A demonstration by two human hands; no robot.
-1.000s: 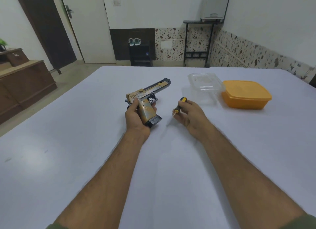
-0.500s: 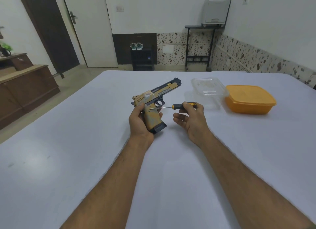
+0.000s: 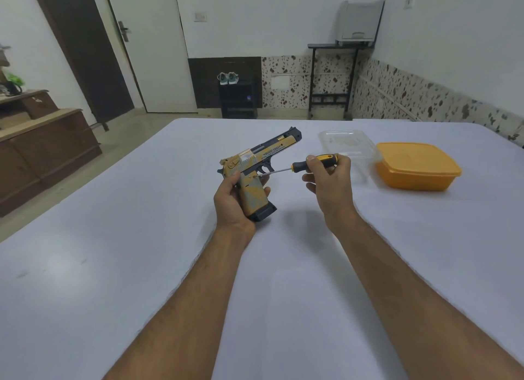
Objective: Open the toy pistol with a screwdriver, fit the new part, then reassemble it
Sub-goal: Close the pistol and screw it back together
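Screwdriver tip moved onto pistol | left hand grips pistol | right hand pinches screwdriver | white desk, tiled room

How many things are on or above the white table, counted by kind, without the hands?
Toy pistol: 1, held by the left hand
Screwdriver: 1, held by the right hand
Orange box with lid: 1
Clear plastic container: 1
Total: 4
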